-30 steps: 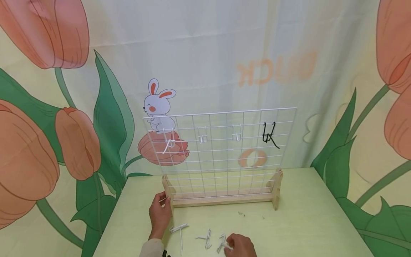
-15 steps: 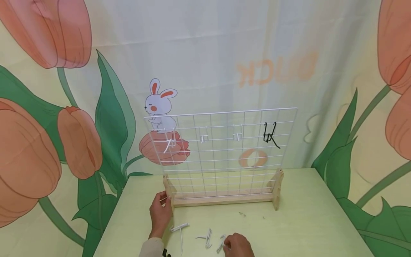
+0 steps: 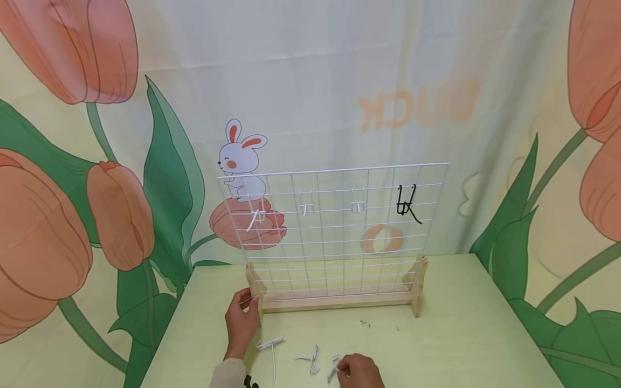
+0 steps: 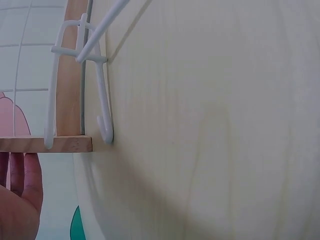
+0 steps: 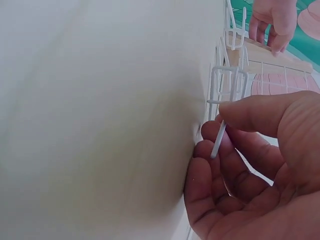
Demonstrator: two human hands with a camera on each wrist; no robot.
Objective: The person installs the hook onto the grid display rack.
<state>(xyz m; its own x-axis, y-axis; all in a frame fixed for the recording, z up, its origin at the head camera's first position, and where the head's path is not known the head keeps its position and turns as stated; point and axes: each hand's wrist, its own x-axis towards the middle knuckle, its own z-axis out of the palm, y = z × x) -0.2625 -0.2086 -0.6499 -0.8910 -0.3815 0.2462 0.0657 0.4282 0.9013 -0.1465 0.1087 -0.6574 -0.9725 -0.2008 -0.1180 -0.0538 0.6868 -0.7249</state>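
Observation:
My left hand (image 3: pixel 241 323) rests its fingertips against the outer side of the left wooden foot (image 3: pixel 254 293) of a white wire grid rack (image 3: pixel 335 237). In the left wrist view its straight fingers (image 4: pixel 32 180) touch the wood. My right hand (image 3: pixel 360 371) pinches the prong of a white wire hook (image 5: pixel 218 140) between thumb and fingers, low at the table. Left of that hand lie another white hook (image 3: pixel 314 360) and a longer-pronged white hook (image 3: pixel 273 355). In the left wrist view, a white hook (image 4: pixel 102 95) appears close up.
Three white hooks, one at the left (image 3: pixel 255 215), and one black hook (image 3: pixel 405 205) hang in a row on the grid. Small scraps (image 3: pixel 365 323) lie on the pale green table (image 3: pixel 475 334). A curtain (image 3: pixel 310 81) printed with tulips and a rabbit stands behind.
My right hand has shifted slightly left and closed in on the rightmost loose hook, covering more of it. The left hand stays at the wooden foot.

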